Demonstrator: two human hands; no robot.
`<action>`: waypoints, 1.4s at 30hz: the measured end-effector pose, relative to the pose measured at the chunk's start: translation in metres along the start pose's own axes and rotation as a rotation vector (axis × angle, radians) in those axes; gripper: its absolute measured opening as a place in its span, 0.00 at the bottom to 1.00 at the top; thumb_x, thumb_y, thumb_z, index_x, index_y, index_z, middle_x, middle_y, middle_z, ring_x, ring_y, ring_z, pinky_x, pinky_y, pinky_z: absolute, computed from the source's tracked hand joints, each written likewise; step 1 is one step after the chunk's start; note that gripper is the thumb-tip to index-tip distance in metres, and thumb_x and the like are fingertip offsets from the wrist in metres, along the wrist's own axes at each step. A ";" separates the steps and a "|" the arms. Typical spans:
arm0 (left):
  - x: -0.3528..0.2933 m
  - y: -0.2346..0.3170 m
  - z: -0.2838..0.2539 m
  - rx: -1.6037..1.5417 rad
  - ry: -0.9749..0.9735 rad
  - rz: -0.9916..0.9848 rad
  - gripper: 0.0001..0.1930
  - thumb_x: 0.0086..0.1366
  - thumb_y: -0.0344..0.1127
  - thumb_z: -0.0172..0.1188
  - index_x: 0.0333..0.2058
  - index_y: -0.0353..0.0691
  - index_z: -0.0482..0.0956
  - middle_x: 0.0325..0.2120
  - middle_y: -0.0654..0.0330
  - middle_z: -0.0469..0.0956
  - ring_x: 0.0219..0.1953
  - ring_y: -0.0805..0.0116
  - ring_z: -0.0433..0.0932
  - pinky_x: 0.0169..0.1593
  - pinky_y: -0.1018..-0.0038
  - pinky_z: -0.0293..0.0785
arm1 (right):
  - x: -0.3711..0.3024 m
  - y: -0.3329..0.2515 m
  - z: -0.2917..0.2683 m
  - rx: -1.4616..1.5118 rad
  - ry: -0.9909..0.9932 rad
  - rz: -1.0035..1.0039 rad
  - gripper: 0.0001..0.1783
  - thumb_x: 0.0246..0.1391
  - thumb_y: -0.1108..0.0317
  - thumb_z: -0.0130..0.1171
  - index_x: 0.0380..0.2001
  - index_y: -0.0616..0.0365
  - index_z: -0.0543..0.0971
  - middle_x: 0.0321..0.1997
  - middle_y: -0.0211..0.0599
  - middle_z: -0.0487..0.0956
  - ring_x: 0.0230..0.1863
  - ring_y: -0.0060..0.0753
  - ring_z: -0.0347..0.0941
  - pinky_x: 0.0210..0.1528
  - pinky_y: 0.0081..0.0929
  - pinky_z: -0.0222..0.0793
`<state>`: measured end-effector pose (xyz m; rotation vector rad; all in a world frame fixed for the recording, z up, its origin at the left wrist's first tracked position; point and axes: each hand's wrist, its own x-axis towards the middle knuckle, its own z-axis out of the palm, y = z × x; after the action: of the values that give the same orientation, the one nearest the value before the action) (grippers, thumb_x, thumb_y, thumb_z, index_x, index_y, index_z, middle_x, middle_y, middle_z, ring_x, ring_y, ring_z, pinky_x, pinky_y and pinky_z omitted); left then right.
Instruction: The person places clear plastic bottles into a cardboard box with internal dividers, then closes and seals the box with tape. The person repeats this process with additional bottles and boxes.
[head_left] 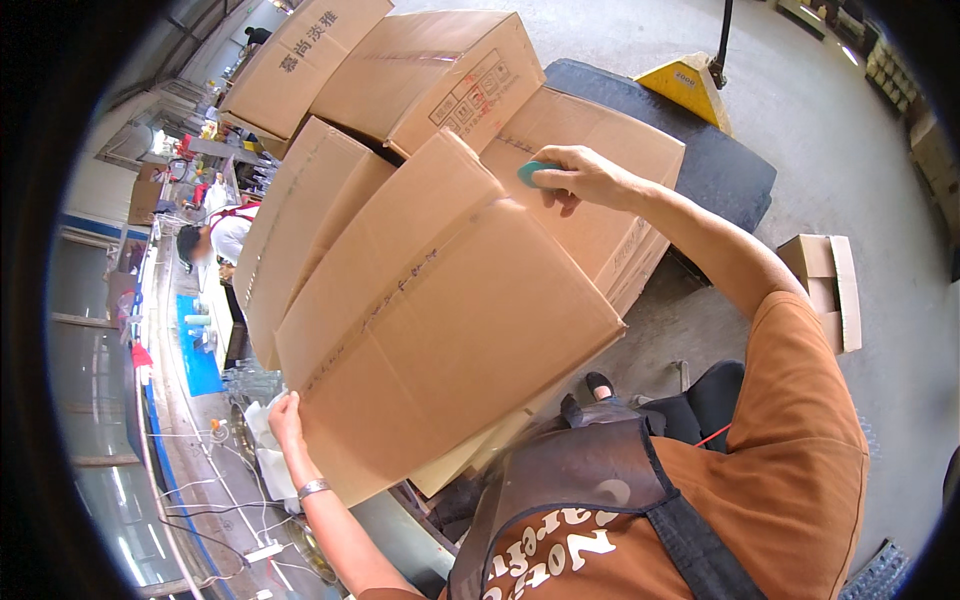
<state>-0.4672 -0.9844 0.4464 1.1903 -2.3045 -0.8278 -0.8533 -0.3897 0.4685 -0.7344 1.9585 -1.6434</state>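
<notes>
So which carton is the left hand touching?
The large foremost carton at centre: the left hand is at its left end. The other cartons lie away from that hand.

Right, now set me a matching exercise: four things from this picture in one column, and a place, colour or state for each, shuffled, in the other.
Column one:
1. Left hand
2. Right hand
3. Co-worker
4. Small carton

Column two:
A. On the grey floor, toward the picture's right
B. Holding a teal object
C. Dressed in white and red, at the picture's left
D. At a corner of the large carton

Right pairs: 1-D, 2-B, 3-C, 4-A.
</notes>
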 end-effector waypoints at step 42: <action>-0.118 0.117 -0.142 -0.454 -0.053 -0.002 0.18 0.72 0.39 0.55 0.55 0.36 0.74 0.35 0.66 0.78 0.18 0.90 0.54 0.22 0.90 0.48 | 0.048 0.172 0.023 -1.043 0.394 -0.013 0.24 0.55 0.56 0.61 0.55 0.44 0.75 0.50 0.46 0.76 0.52 0.51 0.74 0.43 0.53 0.73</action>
<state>-0.3862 -0.8778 0.6187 0.9740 -1.9992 -1.3089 -0.8910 -0.4152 0.2947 -0.7811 3.1093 -0.6787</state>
